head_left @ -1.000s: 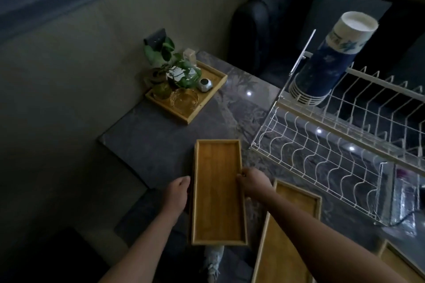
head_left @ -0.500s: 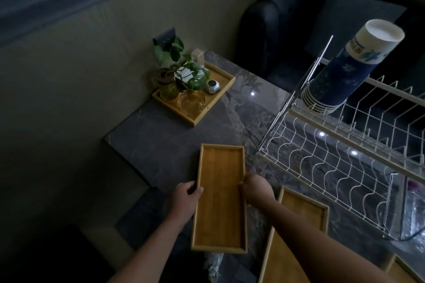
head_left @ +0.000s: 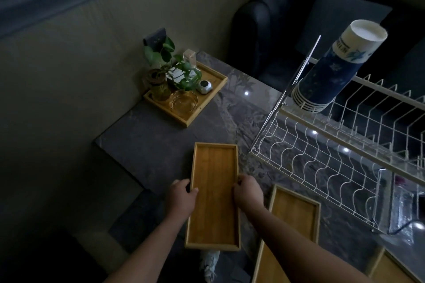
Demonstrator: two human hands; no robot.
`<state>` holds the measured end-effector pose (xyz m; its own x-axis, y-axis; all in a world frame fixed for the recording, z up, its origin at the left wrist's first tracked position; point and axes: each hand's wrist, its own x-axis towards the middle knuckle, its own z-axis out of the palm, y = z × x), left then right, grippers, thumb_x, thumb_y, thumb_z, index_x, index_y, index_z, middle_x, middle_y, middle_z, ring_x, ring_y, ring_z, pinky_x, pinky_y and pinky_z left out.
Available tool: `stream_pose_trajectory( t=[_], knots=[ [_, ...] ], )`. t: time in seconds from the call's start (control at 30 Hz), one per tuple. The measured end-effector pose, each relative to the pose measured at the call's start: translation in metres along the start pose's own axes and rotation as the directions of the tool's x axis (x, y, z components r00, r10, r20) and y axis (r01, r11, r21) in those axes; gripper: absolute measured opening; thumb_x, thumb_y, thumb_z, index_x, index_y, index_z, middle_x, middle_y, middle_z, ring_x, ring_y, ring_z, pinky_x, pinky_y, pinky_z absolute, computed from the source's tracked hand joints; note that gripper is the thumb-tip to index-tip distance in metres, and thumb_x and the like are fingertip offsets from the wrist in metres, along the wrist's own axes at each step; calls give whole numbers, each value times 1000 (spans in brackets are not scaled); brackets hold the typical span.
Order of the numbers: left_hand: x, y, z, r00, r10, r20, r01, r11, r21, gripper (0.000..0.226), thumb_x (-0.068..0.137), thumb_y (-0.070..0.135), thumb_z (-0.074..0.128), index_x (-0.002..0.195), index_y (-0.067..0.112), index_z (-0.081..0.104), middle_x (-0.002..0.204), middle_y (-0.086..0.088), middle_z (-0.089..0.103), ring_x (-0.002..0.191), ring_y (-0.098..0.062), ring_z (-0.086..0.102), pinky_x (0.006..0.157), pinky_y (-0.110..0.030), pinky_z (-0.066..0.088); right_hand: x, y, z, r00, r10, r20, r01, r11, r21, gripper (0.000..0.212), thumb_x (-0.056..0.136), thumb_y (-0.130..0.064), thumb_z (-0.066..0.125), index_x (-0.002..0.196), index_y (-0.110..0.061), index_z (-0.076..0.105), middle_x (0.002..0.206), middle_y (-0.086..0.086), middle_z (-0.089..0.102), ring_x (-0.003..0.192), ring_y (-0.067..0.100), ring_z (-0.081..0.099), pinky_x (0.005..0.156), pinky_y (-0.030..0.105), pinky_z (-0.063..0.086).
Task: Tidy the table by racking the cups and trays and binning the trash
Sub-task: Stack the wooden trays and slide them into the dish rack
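Item: long bamboo tray (head_left: 213,195), empty, held in both my hands.

Left hand (head_left: 181,197): a second ago it lay flat against the tray's left rim; now it is clamped on that rim, thumb over the top edge. Right hand (head_left: 248,192): gripping the opposite long rim, as it did before.

Position: the tray's near end overhangs the edge of the stone table (head_left: 161,145), and its far end points toward the far corner. Over the last second the tray has drawn slightly nearer to me, and my view has dropped a little. I cannot tell whether its far end rests on the table or is lifted clear.

Landmark: white wire dish rack (head_left: 322,167), to the right of the tray and apart from it. Lower tier: no trays in it. Upper tier: a stack of blue paper cups (head_left: 328,76), lying tilted.

Also outstanding: a second bamboo tray (head_left: 292,220) flat on the table, in front of the rack, just right of my right forearm.

Assessment: with both hands now gripping, the tray looks ready to be carried right into the rack's lower slots. Racking of trays not yet begun.
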<state>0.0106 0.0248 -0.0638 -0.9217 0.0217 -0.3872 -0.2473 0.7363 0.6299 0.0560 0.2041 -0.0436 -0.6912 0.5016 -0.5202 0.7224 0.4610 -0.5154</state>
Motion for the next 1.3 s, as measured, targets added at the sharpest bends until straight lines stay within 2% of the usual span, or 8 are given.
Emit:
stream_pose_trajectory(
  t=[0.13,0.37,0.53,0.7,0.87,1.03,1.17,1.3],
  knots=[
    [16,11,-3,999,-1,39,2,999,-33,25,93,23,62,115,14,69,110,-4,63,94,-21,64,85,-44,57,10,-6,-6,1000,-12,-16,13,997,71,19,96,-14,55,103,-19,72,89,-1,72,78,19,71,78,44,63],
    [12,17,0,999,48,1,-48,997,67,27,95,30,58,116,16,66,112,-5,59,88,-13,57,79,-34,52,11,0,-9,999,-7,-42,14,984,175,22,100,-17,55,113,-22,72,80,-11,68,71,8,69,59,24,54],
    [13,15,-2,999,42,33,-44,998,53,29,96,28,57,121,16,65,112,-4,58,89,-13,58,78,-35,54,8,0,-8,999,-8,-36,15,980,196,24,99,-18,57,118,-20,71,82,-13,65,79,12,71,77,37,63],
    [15,15,-3,997,-12,76,15,999,-36,36,96,27,57,129,15,61,122,-8,62,103,-24,63,90,-46,55,1,6,-17,999,-33,9,30,963,270,34,99,-23,61,132,-21,63,120,2,70,100,16,69,90,39,60],
    [4,20,-8,998,-50,26,50,999,-16,50,94,28,60,139,10,51,131,-16,55,113,-33,59,98,-48,49,-37,32,-45,997,-75,-6,71,912,404,35,98,-24,64,133,-21,62,118,0,71,102,16,69,92,44,61],
    [-62,38,-7,935,312,-166,-306,950,64,33,82,3,70,115,5,66,107,-19,57,93,-37,60,88,-48,52,-102,121,-92,988,14,-155,64,870,489,26,96,-21,67,122,-18,69,97,-1,76,85,14,75,84,43,63],
    [-144,52,37,853,513,93,-521,846,112,22,82,9,72,104,14,71,96,-6,66,83,-27,65,73,-30,49,-157,222,-122,930,193,-312,-52,912,408,17,94,-18,70,111,-18,74,91,-1,77,84,18,74,84,48,62],
    [-179,65,89,819,489,300,-563,783,265,39,90,24,64,126,11,60,115,-10,60,105,-30,60,87,-38,48,-201,307,-142,814,369,-449,-256,921,293,18,93,-20,70,109,-14,76,96,8,78,87,27,73,81,42,58]
  ],
)
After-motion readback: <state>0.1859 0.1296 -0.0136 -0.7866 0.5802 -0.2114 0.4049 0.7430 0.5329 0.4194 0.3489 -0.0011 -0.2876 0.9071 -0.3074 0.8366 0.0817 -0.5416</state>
